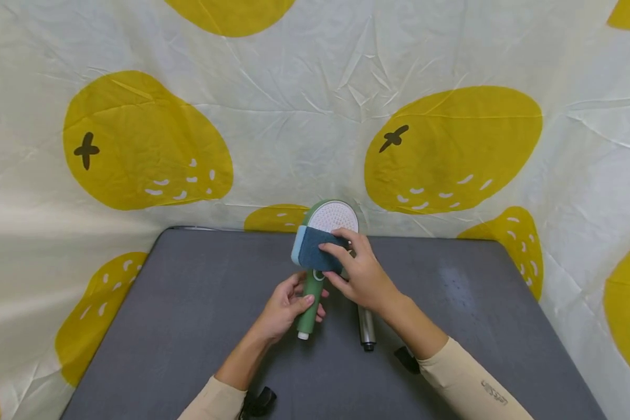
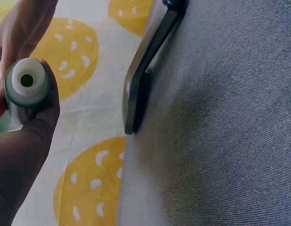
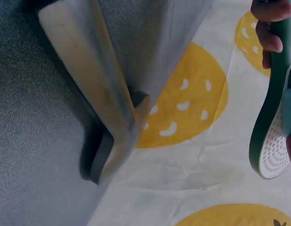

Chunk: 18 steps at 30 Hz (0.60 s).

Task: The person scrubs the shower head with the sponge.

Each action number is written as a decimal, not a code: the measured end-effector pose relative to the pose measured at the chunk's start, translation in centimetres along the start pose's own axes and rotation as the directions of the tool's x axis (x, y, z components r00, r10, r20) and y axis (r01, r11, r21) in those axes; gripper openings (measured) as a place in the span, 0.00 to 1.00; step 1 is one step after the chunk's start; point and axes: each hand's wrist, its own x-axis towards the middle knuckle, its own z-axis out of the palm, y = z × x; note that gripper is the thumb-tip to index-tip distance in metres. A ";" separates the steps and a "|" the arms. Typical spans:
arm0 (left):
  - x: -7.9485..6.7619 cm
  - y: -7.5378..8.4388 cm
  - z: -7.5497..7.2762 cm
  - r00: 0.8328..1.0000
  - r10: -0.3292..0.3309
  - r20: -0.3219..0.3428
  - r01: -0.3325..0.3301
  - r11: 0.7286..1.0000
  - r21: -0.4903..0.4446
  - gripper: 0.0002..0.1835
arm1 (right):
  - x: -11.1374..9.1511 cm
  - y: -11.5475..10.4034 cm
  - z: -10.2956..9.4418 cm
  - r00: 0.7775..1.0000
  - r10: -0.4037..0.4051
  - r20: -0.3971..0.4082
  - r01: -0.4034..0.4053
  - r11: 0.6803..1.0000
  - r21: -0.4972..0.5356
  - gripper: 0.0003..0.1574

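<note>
Left hand (image 1: pixel 284 308) has got the green shower head (image 1: pixel 311 296) by its handle, up above the table (image 1: pixel 199 321), and right hand (image 1: pixel 367 277) is pinching a blue sponge (image 1: pixel 315 248) over the spray face (image 1: pixel 332 216).

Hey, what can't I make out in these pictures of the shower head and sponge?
Head view: lower part of the spray face of the green shower head, covered by the sponge.
Head view: upper part of the silver object, behind the right hand.
Head view: marking on the right sleeve, too small to read.
Right wrist view: part of the sponge, cut off by the right edge.
</note>
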 end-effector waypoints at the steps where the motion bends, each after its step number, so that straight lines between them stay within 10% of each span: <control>1: 0.0 0.0 -0.1 1.000 0.001 0.000 -0.001 1.000 -0.001 0.30 | -0.1 0.0 -0.1 1.000 -0.008 0.005 0.008 1.000 -0.002 0.38; 18: -0.7 0.8 -0.6 0.986 -0.014 0.165 0.023 0.999 -0.049 0.37 | 0.1 0.1 -1.4 0.998 -0.060 -0.015 0.059 0.995 -0.078 0.38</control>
